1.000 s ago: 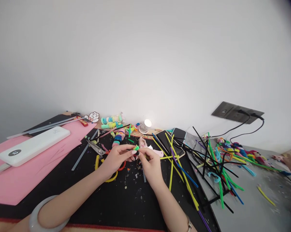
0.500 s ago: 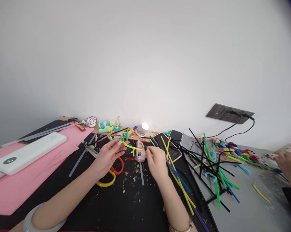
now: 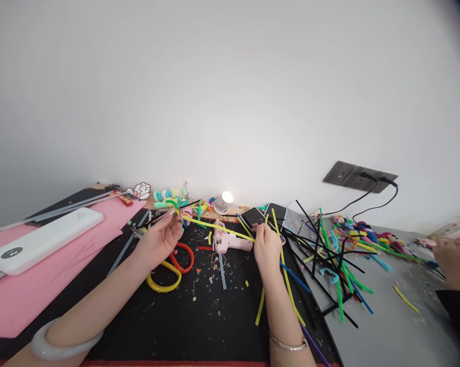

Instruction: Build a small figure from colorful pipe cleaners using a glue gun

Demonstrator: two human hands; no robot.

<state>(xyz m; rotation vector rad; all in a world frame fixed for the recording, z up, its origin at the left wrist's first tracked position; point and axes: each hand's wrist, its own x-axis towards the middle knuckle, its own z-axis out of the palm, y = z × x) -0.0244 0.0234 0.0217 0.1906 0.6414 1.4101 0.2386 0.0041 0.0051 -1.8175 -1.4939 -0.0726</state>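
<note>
Lying far left, power bank [image 3: 44, 239]: on the pink sheet [image 3: 77, 270], well apart from both hands, so it asks for no care

Scissors [image 3: 179, 278]: on the black worktop [image 3: 210, 334], red and yellow handle loops just beside the left forearm; best to lift the wrist so that it does not drag them

Left hand [image 3: 159, 238]: fingers narrow, pinching the left end of the yellow stem [image 3: 201, 223], with a green curl [image 3: 172, 202] at the fingertips; whether curl and stem are joined I cannot tell, so a light, steady pinch seems wise

Yellow stem: raised between the two hands, fairly straight, sloping down to the right; gentle, even tension should smooth it without stripping the fuzz

Glue gun [image 3: 237, 242]: on the worktop, behind the stem in this view; its heat cannot be seen, so hold the stem up clear of it

Right hand [image 3: 267, 250]: fingers closed narrowly on the stem's right part, the exact grip partly hidden; pull along the stem, not across it

Loose yellow stems [image 3: 289, 283]: beside the right forearm; avoid catching them with the bracelet [image 3: 288, 346]
</note>
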